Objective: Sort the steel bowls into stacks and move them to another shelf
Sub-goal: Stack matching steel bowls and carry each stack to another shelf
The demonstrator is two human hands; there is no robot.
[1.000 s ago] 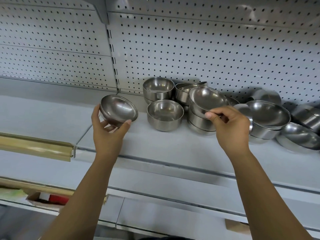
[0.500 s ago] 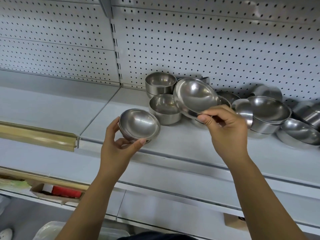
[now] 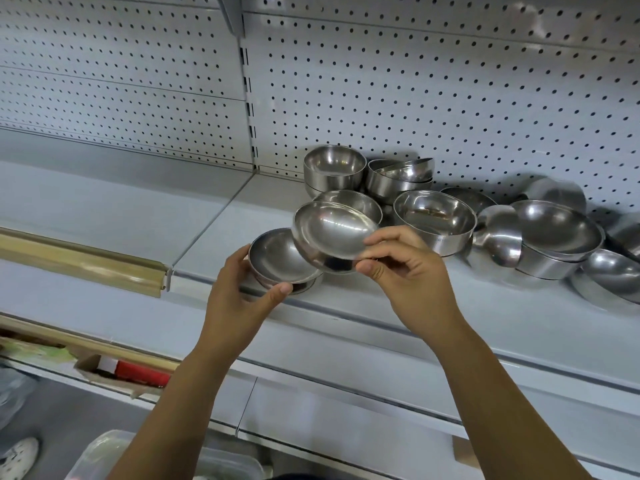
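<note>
My left hand (image 3: 239, 299) grips a small steel bowl (image 3: 273, 259) from below, near the front edge of the grey shelf (image 3: 433, 299). A second steel bowl (image 3: 329, 233), tilted toward me, is pinched at its rim by my right hand (image 3: 405, 271); it hangs just above and to the right of the first, overlapping its rim. Behind them several more steel bowls (image 3: 434, 216) stand loose or nested on the shelf, with a taller pair (image 3: 334, 166) at the back and a cluster (image 3: 557, 233) to the right.
A pegboard back wall (image 3: 415, 98) rises behind the shelf. The neighbouring shelf section (image 3: 104, 202) to the left has a gold price rail (image 3: 79, 261). Below are a cardboard box with a red item (image 3: 131, 370) and a clear plastic tub (image 3: 104, 452).
My right hand has carried its bowl left and down to the bowl in my left hand. My left hand has brought its bowl down and right toward the shelf front.
</note>
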